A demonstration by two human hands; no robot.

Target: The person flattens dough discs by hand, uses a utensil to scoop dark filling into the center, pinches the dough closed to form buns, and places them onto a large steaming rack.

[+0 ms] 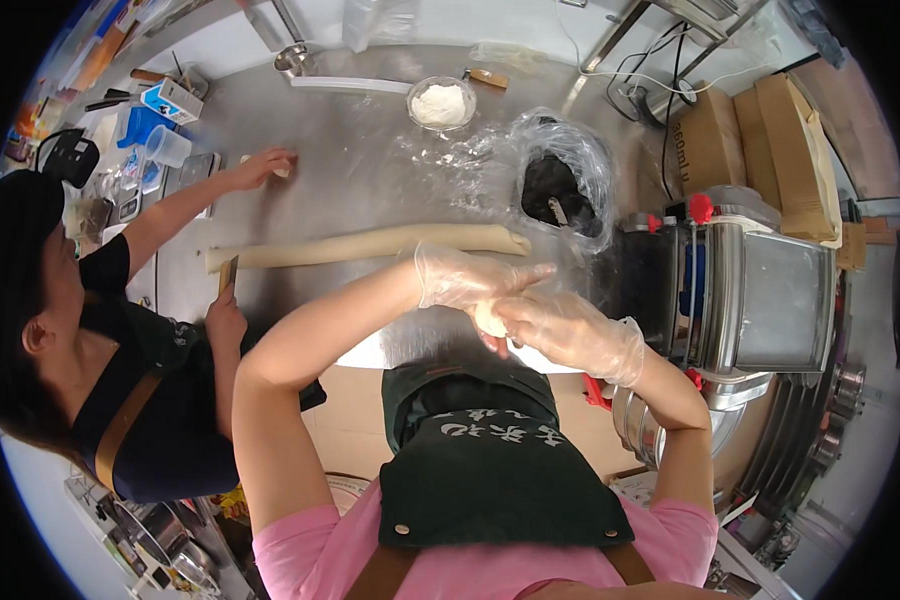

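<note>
Both my hands wear clear plastic gloves and meet in front of my apron, near the table's front edge. A small pale piece of dough (490,318) sits between them. My left hand (475,280) curls around it from the left and above, partly hiding it. From the right, my right hand (560,328) grips the same piece with bent fingers. Just beyond my hands, a long roll of dough (370,245) lies across the metal table (370,150). At its left end, a co-worker's hand holds a scraper (228,273); that person's other hand reaches over the table with a small pale piece.
Farther back stand a bowl of white flour (442,103) and a wooden-handled scraper (487,78). A dark mass in a clear plastic bag (560,190) lies at right, beside a metal machine (760,290). A scale (198,175) and containers crowd the far left.
</note>
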